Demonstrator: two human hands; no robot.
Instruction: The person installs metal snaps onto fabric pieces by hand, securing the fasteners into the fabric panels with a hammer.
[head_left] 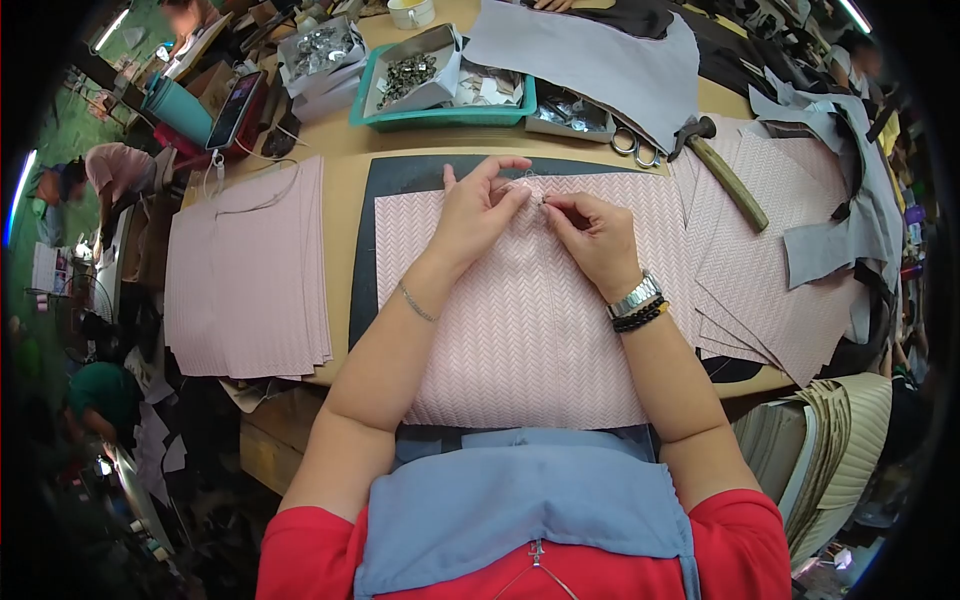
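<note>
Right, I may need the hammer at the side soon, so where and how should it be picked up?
I'd take the hammer by the lower half of its wooden handle, the right hand coming from above and the person's side. The handle is long and bare, slants toward the person with its free end nearest, and the heavier-looking head lies at the far end.

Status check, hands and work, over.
Left hand and right hand pinching near top edge of pink woven panel. Panel spread over dark mat. Hammer off right, outside both hands.
</note>
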